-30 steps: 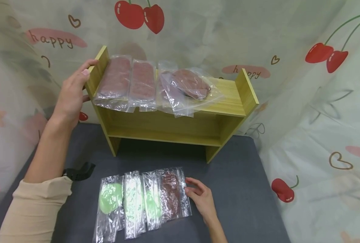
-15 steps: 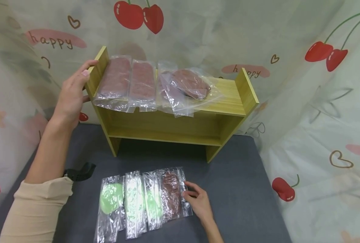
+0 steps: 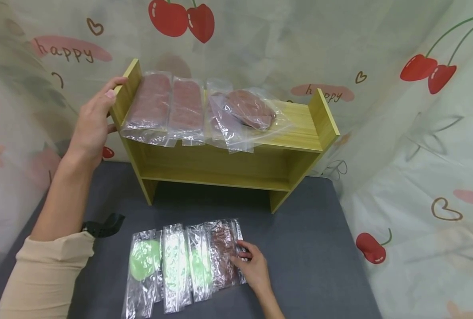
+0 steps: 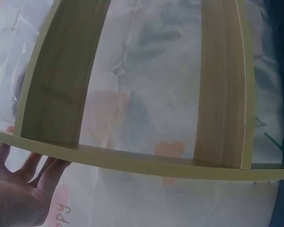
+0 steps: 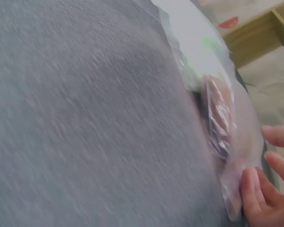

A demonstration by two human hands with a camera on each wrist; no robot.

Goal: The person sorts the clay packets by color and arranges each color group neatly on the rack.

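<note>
Bagged pinkish slabs in clear plastic (image 3: 186, 104) seem done atop the yellow wooden shelf (image 3: 300, 128), which the left hand (image 3: 91, 126) grips, while green bagged pieces (image 3: 145, 259) and a flat, glossy, dark-red bagged slab (image 3: 222, 246) apparently remain before it, the right hand (image 3: 254, 268) over the latter, fingers slightly parted

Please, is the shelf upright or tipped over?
The shelf is upright: its legs rest on the table, and bags lie on top.
</note>
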